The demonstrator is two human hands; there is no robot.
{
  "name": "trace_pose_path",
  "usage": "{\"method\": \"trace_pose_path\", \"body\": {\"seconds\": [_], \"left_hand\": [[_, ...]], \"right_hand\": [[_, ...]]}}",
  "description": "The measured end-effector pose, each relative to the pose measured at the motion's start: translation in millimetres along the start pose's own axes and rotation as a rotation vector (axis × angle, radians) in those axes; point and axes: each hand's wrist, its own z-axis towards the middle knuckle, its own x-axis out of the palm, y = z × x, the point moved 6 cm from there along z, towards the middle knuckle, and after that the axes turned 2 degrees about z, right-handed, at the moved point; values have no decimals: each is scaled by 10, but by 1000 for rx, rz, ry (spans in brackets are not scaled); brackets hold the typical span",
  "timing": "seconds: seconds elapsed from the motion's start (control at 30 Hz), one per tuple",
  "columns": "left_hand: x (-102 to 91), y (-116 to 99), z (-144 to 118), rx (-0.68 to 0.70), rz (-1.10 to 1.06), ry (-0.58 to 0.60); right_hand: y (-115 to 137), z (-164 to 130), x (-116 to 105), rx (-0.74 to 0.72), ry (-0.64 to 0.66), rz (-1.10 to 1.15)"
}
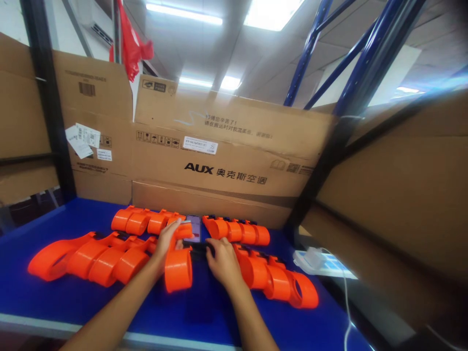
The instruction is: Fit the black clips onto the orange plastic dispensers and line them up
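My left hand (167,241) grips an orange plastic cylinder part (178,268) in the middle of the blue table (66,297). My right hand (222,261) rests palm down right beside it, fingers on a dark strap or part (197,246) between the two hands. A phone (194,227) lies just beyond my fingers. Rows of the same orange parts lie on the left (95,256), at the back left (141,222), at the back right (237,230) and on the right (278,280).
Large cardboard boxes (226,161) wall the table's back and sides. A black post (47,97) stands on the left and blue rack beams (365,63) on the right. A white charger with cable (314,258) lies at the right edge.
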Motion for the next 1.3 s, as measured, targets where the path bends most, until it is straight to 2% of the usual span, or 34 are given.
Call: {"method": "trace_pose_path", "body": {"seconds": [0.13, 0.23, 0.33, 0.5, 0.7, 0.83, 1.0, 1.3], "left_hand": [[36, -17, -50, 52, 50, -3], [50, 0, -81, 91, 25, -1], [58, 42, -100, 118, 80, 10], [149, 143, -131, 116, 272, 140], [270, 189, -189, 115, 339, 278], [339, 120, -244, 159, 309, 323], [391, 19, -301, 233, 273, 292], [367, 9, -302, 253, 255, 214]], "right_hand": [[69, 6, 79, -71, 106, 69], [86, 9, 58, -97, 116, 130], [44, 34, -26, -34, 54, 192], [-2, 89, -124, 115, -71, 479], [0, 91, 18, 242, 4, 756], [-81, 85, 40, 314, -47, 860], [-154, 88, 31, 373, -105, 951], [-151, 83, 17, 367, -116, 917]]}}
